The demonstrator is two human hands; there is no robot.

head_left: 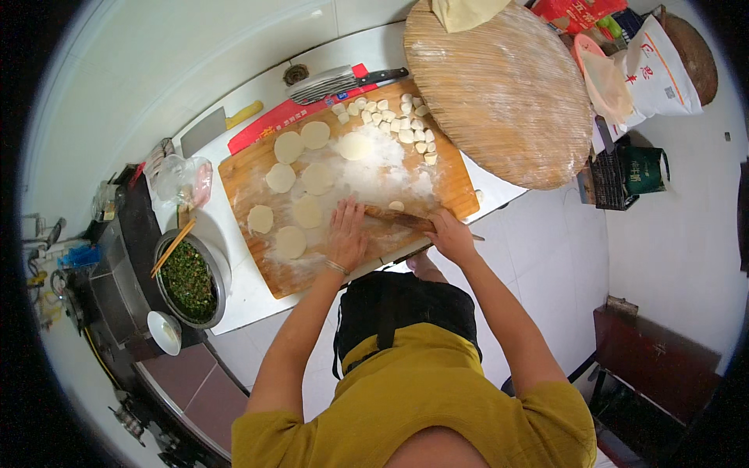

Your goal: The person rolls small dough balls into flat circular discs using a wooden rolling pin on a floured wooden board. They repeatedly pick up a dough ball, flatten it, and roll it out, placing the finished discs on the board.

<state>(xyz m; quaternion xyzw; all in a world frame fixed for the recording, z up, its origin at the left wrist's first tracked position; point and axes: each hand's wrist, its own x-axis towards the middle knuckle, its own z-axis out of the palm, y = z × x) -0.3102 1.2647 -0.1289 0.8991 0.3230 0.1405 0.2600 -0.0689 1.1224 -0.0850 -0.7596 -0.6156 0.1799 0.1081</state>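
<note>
White porcelain catches my eye first, a small bowl (165, 333) at the far left, just beside a steel basin (221, 273) of chopped green filling (187, 284), with wooden chopsticks (173, 248) lying across its rim. Next, beyond the wooden board (271, 274), a cleaver (204, 132) with a yellow handle lies on the white table. Flat dough rounds (291, 242) are spread over the board's left half. The left hand (349, 234) comes next, its fingers stretched out straight beside the rolling pin's left end; I can't tell whether they touch it. The rolling pin (398, 218) lies near the board's front edge, a little dough piece (396, 206) just beyond it. Cut dough lumps (406, 136) cluster behind, near scattered flour. The right hand (451, 234) has its fingers curled over the pin's right end. Farther right sits a floury round woven tray (507, 93), then a white sack (659, 70).
</note>
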